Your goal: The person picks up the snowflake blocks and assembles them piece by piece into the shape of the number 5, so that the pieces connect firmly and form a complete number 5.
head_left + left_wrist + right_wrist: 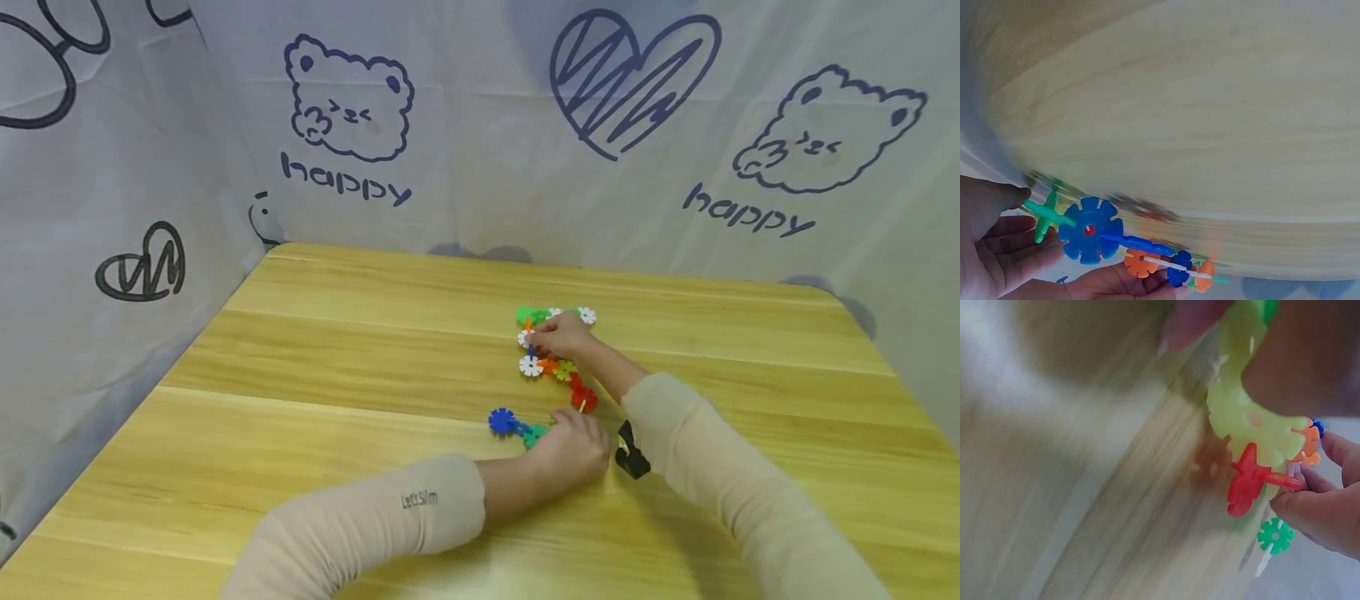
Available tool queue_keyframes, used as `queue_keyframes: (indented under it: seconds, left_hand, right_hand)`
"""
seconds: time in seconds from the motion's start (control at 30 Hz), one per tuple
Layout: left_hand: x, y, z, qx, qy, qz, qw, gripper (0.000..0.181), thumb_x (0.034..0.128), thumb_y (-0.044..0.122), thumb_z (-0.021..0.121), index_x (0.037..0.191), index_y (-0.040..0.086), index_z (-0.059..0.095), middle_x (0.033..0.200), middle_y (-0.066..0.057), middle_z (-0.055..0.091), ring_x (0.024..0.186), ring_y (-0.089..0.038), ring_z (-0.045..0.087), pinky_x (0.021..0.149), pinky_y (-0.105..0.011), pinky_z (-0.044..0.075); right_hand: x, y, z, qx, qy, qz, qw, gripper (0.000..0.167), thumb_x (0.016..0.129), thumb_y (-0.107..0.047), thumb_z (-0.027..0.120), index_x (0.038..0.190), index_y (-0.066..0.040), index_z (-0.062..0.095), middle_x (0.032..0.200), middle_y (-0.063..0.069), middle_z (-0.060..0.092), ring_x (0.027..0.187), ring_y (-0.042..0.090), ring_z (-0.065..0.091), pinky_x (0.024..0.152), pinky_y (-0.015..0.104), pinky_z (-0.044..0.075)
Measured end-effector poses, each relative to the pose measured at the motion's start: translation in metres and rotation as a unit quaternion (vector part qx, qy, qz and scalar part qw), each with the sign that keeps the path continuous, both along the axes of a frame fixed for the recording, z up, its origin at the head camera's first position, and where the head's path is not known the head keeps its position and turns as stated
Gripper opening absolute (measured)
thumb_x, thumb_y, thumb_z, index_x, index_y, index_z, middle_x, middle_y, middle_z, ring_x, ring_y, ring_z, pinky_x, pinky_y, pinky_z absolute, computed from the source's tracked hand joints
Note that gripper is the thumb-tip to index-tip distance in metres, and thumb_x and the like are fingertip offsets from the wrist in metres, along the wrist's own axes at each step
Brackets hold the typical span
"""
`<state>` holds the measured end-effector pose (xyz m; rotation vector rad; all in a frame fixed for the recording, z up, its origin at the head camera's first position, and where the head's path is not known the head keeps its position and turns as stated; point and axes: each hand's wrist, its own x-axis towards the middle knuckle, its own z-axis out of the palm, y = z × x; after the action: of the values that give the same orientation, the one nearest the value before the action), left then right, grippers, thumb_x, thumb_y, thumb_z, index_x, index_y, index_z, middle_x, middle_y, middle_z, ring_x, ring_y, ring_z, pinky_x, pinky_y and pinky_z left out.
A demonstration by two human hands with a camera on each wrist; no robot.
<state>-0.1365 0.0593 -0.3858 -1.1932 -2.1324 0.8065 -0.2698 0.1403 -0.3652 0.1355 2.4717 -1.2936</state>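
Observation:
Plastic snowflake building discs, slotted together in a winding chain (pixel 531 367), run across the wooden table. My right hand (pixel 566 335) pinches the chain's upper part beside a white disc (pixel 524 339). Nearer me, my left hand (pixel 572 450) grips the lower part, between the red discs (pixel 584 399) and a green disc (pixel 535 435); it hides part of the chain. A blue disc (pixel 502 422) forms the lower left end. In the right wrist view a pale yellow disc (pixel 1257 419) joins a red one (pixel 1246 484). The left wrist view shows green pieces (pixel 1047 215) at the left fingers.
The wooden table (pixel 337 350) extends around the chain. White cloth (pixel 480 167) with drawn bears and hearts hangs behind it and at the sides. A black device (pixel 632 452) sits by the right sleeve's cuff.

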Motion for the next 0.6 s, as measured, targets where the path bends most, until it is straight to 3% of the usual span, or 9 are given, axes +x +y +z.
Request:
queue_keyframes:
  seconds: [0.23, 0.33, 0.4, 0.5, 0.6]
  left_hand:
    - [-0.003, -0.005, 0.005, 0.026, -0.042, -0.008, 0.9988, 0.025, 0.0971, 0.019, 0.04, 0.098, 0.016, 0.065, 0.085, 0.003, 0.069, 0.073, -0.011, 0.067, 0.061, -0.021, 0.056]
    - [-0.005, -0.016, 0.01, 0.058, -0.072, -0.026, 0.9954, 0.023, 0.0969, 0.021, 0.043, 0.099, 0.016, 0.065, 0.085, 0.004, 0.067, 0.073, -0.009, 0.065, 0.061, -0.018, 0.055]
    - [-0.008, -0.028, 0.014, 0.093, -0.108, -0.034, 0.9893, 0.022, 0.0969, 0.026, 0.046, 0.099, 0.015, 0.064, 0.087, 0.004, 0.067, 0.076, -0.009, 0.063, 0.061, -0.017, 0.054]
    - [-0.015, -0.05, 0.017, 0.151, -0.19, -0.036, 0.9695, 0.026, 0.0949, 0.034, 0.051, 0.101, 0.011, 0.062, 0.094, 0.001, 0.065, 0.083, -0.011, 0.062, 0.068, -0.018, 0.054]
    - [-0.024, -0.072, 0.014, 0.218, -0.288, -0.029, 0.932, 0.032, 0.0918, 0.034, 0.056, 0.105, 0.005, 0.061, 0.101, -0.005, 0.064, 0.093, -0.017, 0.061, 0.08, -0.025, 0.054]
  right_hand:
    - [0.002, 0.006, 0.0, 0.045, 0.044, 0.052, 0.9967, 0.039, 0.093, -0.022, 0.057, 0.12, 0.006, 0.057, 0.114, 0.023, 0.062, 0.094, 0.027, 0.064, 0.076, 0.029, 0.056]
    - [0.007, 0.015, 0.005, 0.082, 0.089, 0.081, 0.9893, 0.04, 0.094, -0.024, 0.055, 0.121, 0.005, 0.057, 0.12, 0.023, 0.06, 0.104, 0.032, 0.06, 0.083, 0.036, 0.054]
    - [0.011, 0.023, 0.008, 0.102, 0.128, 0.101, 0.9814, 0.039, 0.094, -0.023, 0.055, 0.121, 0.005, 0.058, 0.12, 0.023, 0.059, 0.105, 0.034, 0.058, 0.085, 0.04, 0.052]
    - [0.018, 0.036, 0.009, 0.113, 0.172, 0.123, 0.9708, 0.038, 0.093, -0.021, 0.055, 0.12, 0.006, 0.058, 0.114, 0.023, 0.062, 0.101, 0.034, 0.059, 0.083, 0.041, 0.052]
    - [0.026, 0.048, 0.007, 0.11, 0.19, 0.14, 0.9655, 0.039, 0.092, -0.019, 0.058, 0.119, 0.008, 0.057, 0.108, 0.024, 0.063, 0.094, 0.033, 0.06, 0.08, 0.04, 0.052]
